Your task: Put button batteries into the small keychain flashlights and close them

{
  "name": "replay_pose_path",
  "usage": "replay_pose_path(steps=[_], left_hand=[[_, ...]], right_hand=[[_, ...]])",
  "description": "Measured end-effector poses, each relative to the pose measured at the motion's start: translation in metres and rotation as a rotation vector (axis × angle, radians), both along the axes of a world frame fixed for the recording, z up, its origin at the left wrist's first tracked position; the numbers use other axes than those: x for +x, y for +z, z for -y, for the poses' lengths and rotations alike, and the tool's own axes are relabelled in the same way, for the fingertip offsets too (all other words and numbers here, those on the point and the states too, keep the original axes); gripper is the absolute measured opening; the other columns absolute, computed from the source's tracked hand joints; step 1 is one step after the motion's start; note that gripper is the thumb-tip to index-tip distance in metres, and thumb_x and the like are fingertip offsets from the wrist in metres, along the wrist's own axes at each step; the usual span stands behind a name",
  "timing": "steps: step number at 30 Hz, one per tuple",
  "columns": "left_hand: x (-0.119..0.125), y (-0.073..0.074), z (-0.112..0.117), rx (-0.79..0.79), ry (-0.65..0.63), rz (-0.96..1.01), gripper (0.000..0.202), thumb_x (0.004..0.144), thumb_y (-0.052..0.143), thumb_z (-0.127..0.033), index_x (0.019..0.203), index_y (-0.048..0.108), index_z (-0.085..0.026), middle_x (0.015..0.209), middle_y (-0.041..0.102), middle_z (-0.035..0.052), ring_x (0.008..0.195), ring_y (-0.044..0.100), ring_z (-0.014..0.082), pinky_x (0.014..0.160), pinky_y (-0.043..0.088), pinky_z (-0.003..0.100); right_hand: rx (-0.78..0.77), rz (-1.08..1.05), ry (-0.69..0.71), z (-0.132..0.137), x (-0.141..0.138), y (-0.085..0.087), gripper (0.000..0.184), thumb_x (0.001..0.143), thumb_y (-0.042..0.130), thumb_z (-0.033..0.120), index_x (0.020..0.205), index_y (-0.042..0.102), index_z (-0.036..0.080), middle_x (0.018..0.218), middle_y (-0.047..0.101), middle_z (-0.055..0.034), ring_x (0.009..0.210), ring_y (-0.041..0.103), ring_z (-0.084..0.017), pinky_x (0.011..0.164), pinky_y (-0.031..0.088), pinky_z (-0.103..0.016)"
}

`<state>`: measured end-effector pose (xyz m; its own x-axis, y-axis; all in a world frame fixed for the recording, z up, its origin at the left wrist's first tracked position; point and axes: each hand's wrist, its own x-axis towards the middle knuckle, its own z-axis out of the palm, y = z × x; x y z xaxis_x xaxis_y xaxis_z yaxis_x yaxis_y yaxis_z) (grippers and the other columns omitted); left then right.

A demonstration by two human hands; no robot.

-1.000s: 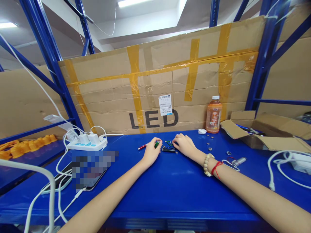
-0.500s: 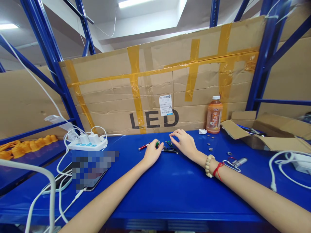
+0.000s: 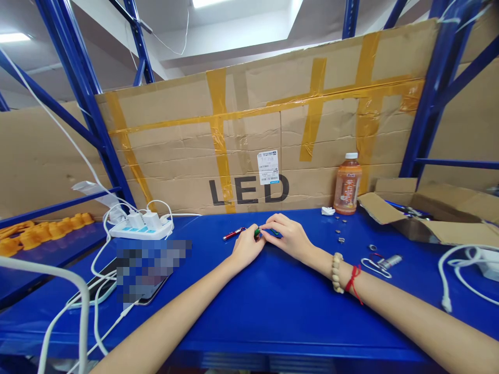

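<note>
My left hand (image 3: 248, 245) is closed around a small green cylinder (image 3: 257, 232), like a mini flashlight; its end shows above the fingers. My right hand (image 3: 288, 236) meets it, thumb and fingertips pinched at that end. Part of a green carabiner (image 3: 275, 232) shows beneath the right fingers. Just left of my hands lies a red pen-shaped light (image 3: 234, 234) on the blue tabletop (image 3: 249, 311). The black pen-like pieces seen earlier are hidden by my hands.
Several small metal rings (image 3: 341, 240) and a silver carabiner with a metal cylinder (image 3: 376, 267) lie to the right. Behind them stand a drink bottle (image 3: 348, 184) and an open cardboard box (image 3: 405, 228). A power strip (image 3: 142, 231), cables and phones (image 3: 152, 291) occupy the left.
My right hand has moved left, its fingertips coming to the end of the green cylinder in my left hand. The camera view has shifted slightly.
</note>
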<state>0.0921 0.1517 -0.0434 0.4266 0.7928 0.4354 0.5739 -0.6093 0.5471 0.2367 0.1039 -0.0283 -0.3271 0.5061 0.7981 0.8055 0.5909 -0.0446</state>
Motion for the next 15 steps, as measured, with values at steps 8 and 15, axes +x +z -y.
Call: replay_pose_path(steps=[8,15], left_hand=[[-0.0007,0.0015,0.0032,0.0,-0.015,-0.038,0.01,0.077,0.045,-0.021,0.068,0.04,-0.021,0.064,0.053,-0.0022,0.063,0.051,0.0144,0.06,0.037,0.024],[-0.0016,0.0043,0.0067,-0.002,-0.013,-0.081,0.009,0.074,0.043,-0.014,0.07,0.039,-0.021,0.067,0.053,-0.0011,0.067,0.052,0.0163,0.06,0.036,0.024]], right_hand=[[-0.01,-0.013,0.036,0.0009,0.0013,-0.0012,0.023,0.087,0.044,0.032,0.086,0.064,0.02,0.086,0.062,-0.0049,0.081,0.057,-0.013,0.065,0.046,-0.023],[-0.062,0.063,0.028,0.0006,0.0012,-0.0005,0.022,0.087,0.043,0.03,0.086,0.063,0.021,0.094,0.06,-0.005,0.086,0.056,-0.014,0.068,0.046,-0.023]])
